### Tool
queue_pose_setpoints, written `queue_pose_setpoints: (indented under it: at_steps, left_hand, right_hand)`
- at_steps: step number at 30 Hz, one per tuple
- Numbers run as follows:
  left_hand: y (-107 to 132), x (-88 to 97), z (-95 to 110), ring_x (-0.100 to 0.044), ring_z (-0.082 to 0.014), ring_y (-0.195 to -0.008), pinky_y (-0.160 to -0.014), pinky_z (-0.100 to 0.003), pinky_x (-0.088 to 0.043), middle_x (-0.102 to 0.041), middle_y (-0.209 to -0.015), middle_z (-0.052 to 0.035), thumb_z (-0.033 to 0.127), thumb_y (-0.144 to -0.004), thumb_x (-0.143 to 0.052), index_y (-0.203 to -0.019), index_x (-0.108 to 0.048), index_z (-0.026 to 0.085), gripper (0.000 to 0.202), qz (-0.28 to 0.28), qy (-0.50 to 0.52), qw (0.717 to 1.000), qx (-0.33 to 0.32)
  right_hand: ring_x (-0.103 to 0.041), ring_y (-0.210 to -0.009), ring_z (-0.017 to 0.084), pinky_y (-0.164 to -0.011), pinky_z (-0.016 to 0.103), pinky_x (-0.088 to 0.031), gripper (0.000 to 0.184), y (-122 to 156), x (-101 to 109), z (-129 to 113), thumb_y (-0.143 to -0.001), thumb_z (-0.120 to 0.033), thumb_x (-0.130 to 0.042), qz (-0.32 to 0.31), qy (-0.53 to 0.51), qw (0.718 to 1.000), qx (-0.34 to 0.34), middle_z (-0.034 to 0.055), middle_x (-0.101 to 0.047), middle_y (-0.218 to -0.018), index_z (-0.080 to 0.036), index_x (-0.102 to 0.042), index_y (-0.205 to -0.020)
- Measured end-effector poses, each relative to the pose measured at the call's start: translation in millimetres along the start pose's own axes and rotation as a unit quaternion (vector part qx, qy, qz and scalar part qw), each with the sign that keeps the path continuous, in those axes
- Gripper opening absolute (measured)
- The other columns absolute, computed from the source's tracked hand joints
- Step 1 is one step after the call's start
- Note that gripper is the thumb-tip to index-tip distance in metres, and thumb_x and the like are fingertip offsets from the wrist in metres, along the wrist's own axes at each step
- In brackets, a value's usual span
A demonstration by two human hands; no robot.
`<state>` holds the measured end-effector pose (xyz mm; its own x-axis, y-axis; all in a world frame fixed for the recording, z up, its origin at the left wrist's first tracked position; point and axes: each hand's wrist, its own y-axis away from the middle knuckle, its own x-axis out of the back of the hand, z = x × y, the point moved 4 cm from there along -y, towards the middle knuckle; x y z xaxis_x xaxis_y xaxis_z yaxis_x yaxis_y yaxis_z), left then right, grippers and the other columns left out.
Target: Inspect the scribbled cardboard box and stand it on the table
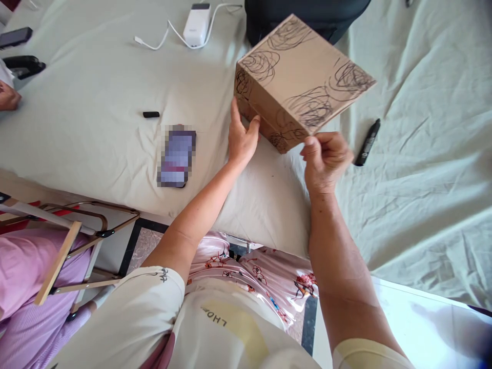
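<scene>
A brown cardboard box with black scribbles on its faces is held tilted above the table's pale cloth. My left hand presses its open fingers against the box's lower left side. My right hand grips the box's near bottom corner, thumb on top. A black marker lies on the cloth just right of my right hand. Its cap lies apart, to the left of the box.
A phone lies on the cloth left of my left hand. A white power bank with a cable sits at the far edge, beside a dark bag. Another person's hand and a wooden chair are at the left.
</scene>
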<state>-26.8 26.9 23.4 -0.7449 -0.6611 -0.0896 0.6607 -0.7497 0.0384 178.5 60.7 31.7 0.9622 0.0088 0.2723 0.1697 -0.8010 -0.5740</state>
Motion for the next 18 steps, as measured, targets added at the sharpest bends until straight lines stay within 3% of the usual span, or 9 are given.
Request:
queue_pose_setpoints:
  at_steps: [4,6,9,11,14,18]
  left_hand:
    - [8,-5.9,7,-0.05,-0.0231,-0.156,-0.136,-0.039,-0.037,-0.064,-0.156,-0.009,0.047,-0.112,-0.043,-0.148,-0.062,0.026,0.046,-0.051,-0.164,0.977,-0.129]
    - [14,-7.1,14,-0.044,-0.0196,-0.16,-0.14,-0.037,-0.031,-0.059,-0.162,-0.0022,0.054,-0.111,-0.035,-0.151,-0.058,0.034,0.051,-0.061,-0.179,0.969,-0.159]
    - [26,-8.8,29,-0.034,-0.013,-0.166,-0.142,-0.032,-0.027,-0.05,-0.17,0.0081,0.063,-0.108,-0.027,-0.157,-0.048,0.047,0.056,-0.076,-0.19,0.951,-0.231]
    - [33,-11.3,37,-0.03,-0.0123,-0.169,-0.141,-0.032,-0.027,-0.049,-0.169,0.0097,0.062,-0.106,-0.025,-0.156,-0.047,0.049,0.056,-0.095,-0.218,0.932,-0.273]
    - [43,-16.5,42,-0.03,-0.0174,-0.17,-0.136,-0.036,-0.035,-0.051,-0.167,0.007,0.06,-0.104,-0.025,-0.148,-0.058,0.044,0.057,-0.122,-0.267,0.905,-0.308]
    - [53,-19.7,48,-0.042,-0.0282,-0.165,-0.12,-0.045,-0.051,-0.055,-0.159,-0.0054,0.056,-0.103,-0.025,-0.129,-0.073,0.028,0.061,-0.118,-0.238,0.91,-0.318]
  right_hand:
    - [-0.063,-0.058,0.015,-0.062,0.031,-0.057,0.05,12,-23,-21,-0.104,-0.07,-0.059,-0.137,-0.007,0.989,0.05,0.0003,-0.071,-0.075,-0.025,-0.078,-0.115]
    - [-0.063,-0.058,0.014,-0.065,0.031,-0.059,0.047,15,-28,-27,-0.105,-0.066,-0.059,-0.169,-0.006,0.983,0.066,-0.0002,-0.072,-0.075,-0.026,-0.077,-0.123]
    - [-0.064,-0.059,0.015,-0.064,0.031,-0.059,0.044,16,-26,-28,-0.108,-0.062,-0.057,-0.146,-0.004,0.986,0.075,0.0001,-0.072,-0.078,-0.026,-0.073,-0.128]
    - [-0.063,-0.059,0.015,-0.062,0.031,-0.058,0.042,15,-22,-29,-0.109,-0.059,-0.056,-0.104,-0.011,0.99,0.09,-0.0003,-0.072,-0.078,-0.027,-0.069,-0.133]
    - [-0.062,-0.059,0.014,-0.062,0.029,-0.056,0.045,15,-17,-31,-0.109,-0.055,-0.059,-0.057,-0.027,0.991,0.114,-0.0016,-0.071,-0.078,-0.032,-0.06,-0.147]
    - [-0.076,-0.077,0.019,-0.079,0.035,-0.064,0.065,14,-21,-24,-0.107,-0.071,-0.049,-0.124,0.008,0.991,0.045,0.0015,-0.075,-0.089,-0.034,-0.052,-0.16]
